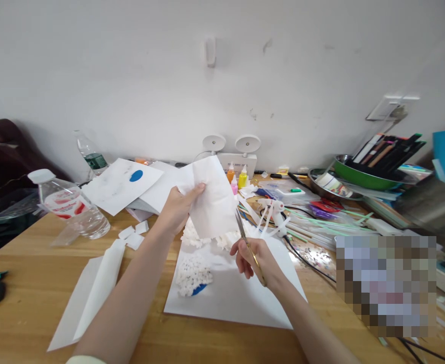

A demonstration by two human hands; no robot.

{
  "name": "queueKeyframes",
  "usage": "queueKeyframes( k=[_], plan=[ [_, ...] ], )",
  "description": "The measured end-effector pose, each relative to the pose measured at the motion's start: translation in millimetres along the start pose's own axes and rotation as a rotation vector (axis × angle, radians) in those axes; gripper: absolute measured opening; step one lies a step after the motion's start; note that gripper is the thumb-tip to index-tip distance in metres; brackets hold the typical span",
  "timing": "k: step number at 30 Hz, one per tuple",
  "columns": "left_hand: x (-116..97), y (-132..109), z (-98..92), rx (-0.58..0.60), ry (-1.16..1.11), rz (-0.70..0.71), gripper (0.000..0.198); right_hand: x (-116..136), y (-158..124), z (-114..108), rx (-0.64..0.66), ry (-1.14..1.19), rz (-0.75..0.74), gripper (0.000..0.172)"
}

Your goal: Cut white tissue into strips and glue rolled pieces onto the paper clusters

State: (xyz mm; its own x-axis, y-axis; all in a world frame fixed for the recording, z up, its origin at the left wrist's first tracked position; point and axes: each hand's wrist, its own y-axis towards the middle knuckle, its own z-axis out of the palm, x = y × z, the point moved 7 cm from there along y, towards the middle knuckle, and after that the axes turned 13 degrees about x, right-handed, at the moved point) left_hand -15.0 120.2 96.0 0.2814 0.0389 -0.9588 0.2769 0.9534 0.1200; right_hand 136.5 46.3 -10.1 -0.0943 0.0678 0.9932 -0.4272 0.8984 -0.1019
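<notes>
My left hand (180,208) pinches a white piece of paper (215,205) between thumb and fingers, holding it up off the table. In my right hand (258,255) is a pair of scissors (240,223) with gold-coloured handles, its blades pointing up along the paper's right edge. Whether the blades touch the paper, I cannot tell. Below both hands lies a large white sheet (245,301). On it sits a speckled white crumbly clump (192,272) with a blue patch (199,288) at its lower edge. More white crumbly material (192,235) shows partly behind the raised paper.
A folded paper (97,288) and a clear bottle (74,205) lie to the left. Behind are small paint bottles (242,179) and a white glue gun (277,210) with its cable. Thin sticks, a green bowl of markers (374,169) and a pixelated area fill the right.
</notes>
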Motion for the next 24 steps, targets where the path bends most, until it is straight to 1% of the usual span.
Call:
queueKeyframes(
  k=[4, 8, 15, 18, 24],
  plan=[
    [3.4, 0.0, 2.6, 0.003, 0.029, -0.018, 0.027, 2.4, -0.2, 1.7, 0.038, 0.030, -0.043, 0.057],
    [6.7, 0.8, 6.7, 0.048, 0.053, -0.018, 0.031, 3.2, 0.9, 3.1, 0.057, 0.036, -0.080, 0.056],
    [12.4, 0.9, 9.6, 0.079, 0.103, -0.055, 0.039, 10.6, 1.5, 2.0, 0.031, 0.078, -0.120, 0.059],
    [14.1, 0.7, 13.1, 0.115, 0.116, -0.064, 0.041, 14.4, 0.6, 2.0, 0.024, 0.097, -0.123, 0.059],
    [20.1, -0.5, 11.7, 0.127, 0.226, -0.106, 0.049, 22.2, -1.3, 2.6, 0.023, 0.076, -0.113, 0.059]
  ],
)
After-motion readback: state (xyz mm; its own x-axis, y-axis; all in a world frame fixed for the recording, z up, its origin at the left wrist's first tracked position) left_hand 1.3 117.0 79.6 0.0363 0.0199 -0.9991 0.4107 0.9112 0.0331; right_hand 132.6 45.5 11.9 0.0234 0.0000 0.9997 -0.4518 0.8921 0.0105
